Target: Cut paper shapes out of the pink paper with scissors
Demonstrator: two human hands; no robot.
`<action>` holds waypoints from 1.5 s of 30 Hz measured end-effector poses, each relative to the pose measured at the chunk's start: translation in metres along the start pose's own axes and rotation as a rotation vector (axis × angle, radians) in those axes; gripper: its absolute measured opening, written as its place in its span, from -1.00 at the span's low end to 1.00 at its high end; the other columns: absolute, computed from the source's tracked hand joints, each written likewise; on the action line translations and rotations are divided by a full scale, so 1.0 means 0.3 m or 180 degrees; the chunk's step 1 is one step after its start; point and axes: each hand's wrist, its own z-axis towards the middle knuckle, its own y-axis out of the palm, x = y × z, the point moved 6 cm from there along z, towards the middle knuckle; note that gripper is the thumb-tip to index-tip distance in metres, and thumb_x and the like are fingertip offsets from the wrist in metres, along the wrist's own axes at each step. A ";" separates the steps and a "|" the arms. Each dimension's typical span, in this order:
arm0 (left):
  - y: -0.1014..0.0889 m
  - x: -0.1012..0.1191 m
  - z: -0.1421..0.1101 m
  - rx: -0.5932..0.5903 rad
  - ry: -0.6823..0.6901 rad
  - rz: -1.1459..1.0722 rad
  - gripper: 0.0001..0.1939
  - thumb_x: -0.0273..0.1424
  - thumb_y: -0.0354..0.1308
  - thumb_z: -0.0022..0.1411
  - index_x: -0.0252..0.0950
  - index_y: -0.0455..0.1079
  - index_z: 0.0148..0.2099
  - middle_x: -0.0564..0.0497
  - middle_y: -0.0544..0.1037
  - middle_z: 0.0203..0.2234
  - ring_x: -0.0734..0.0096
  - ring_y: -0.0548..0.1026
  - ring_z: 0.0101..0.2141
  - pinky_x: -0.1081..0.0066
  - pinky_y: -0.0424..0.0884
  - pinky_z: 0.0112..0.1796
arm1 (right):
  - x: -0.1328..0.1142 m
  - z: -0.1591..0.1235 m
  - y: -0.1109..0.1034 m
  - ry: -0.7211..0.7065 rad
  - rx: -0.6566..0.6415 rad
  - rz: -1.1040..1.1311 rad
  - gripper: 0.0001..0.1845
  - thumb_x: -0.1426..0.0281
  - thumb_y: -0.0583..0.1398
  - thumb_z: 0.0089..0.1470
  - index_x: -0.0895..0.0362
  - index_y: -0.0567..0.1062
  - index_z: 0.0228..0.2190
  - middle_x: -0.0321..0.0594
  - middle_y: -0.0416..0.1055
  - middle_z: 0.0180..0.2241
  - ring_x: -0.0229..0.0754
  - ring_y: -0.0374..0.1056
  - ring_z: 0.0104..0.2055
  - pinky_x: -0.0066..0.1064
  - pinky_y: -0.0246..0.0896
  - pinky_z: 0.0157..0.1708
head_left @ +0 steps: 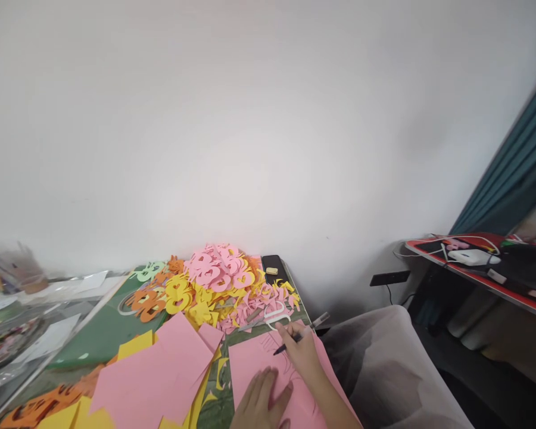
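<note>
Pink paper sheet point(249, 370), dark drawn lines; right hand point(298, 351) pinches black marker point(279, 350) on it; left hand point(261, 398) open, flat on sheet.

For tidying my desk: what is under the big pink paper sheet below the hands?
The pink paper sheet lies on a green cutting mat, visible past its far edge. The rest beneath is covered from view.

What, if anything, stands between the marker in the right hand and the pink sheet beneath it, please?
Nothing visible does: the black marker in the right hand is directly over the pink sheet, with the left hand lying flat on it. The white-handled scissors lie beyond, not in between.
</note>
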 end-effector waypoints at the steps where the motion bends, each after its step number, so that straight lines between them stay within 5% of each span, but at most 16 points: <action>1: -0.001 -0.001 -0.002 -0.0004 -0.0020 -0.0018 -0.51 -0.22 -0.04 0.12 -0.14 0.09 0.12 -0.02 0.45 -0.15 0.35 0.40 -0.16 0.46 0.32 -0.19 | -0.004 0.000 -0.004 -0.0033 0.0029 -0.0037 -0.51 0.19 0.15 -0.16 0.08 -0.02 -0.79 -0.47 -0.10 -0.78 -0.38 -0.08 -0.70 -0.51 -0.10 -0.69; 7: 0.007 -0.011 -0.009 -0.0162 -0.0283 -0.0433 -0.54 -0.19 -0.09 0.15 -0.05 0.06 0.12 0.11 0.43 -0.10 0.45 0.38 -0.14 0.53 0.27 -0.20 | -0.020 -0.006 0.008 -0.0111 -0.0045 -0.0182 -0.54 0.20 0.11 -0.15 0.08 -0.04 -0.79 -0.45 -0.13 -0.77 -0.36 -0.10 -0.69 -0.50 -0.13 -0.70; 25: -0.008 0.008 -0.001 -0.0233 -0.0153 0.0006 -0.52 -0.20 -0.12 0.16 -0.13 0.06 0.13 0.07 0.40 -0.06 0.40 0.37 -0.11 0.47 0.29 -0.22 | -0.002 -0.008 0.028 -0.0086 -0.0306 -0.0319 -0.60 0.30 0.07 -0.12 0.07 -0.05 -0.76 -0.45 -0.14 -0.75 -0.35 -0.13 -0.67 -0.50 -0.16 -0.67; 45: -0.020 0.001 0.000 0.0128 -0.0091 0.0234 -0.56 -0.12 -0.18 0.17 -0.09 0.17 0.06 0.17 0.47 -0.15 0.50 0.41 -0.18 0.51 0.28 -0.26 | -0.009 -0.007 0.020 -0.0165 -0.0120 -0.0252 -0.61 0.31 0.09 -0.17 0.08 -0.03 -0.78 -0.46 -0.13 -0.76 -0.37 -0.11 -0.69 -0.51 -0.18 -0.70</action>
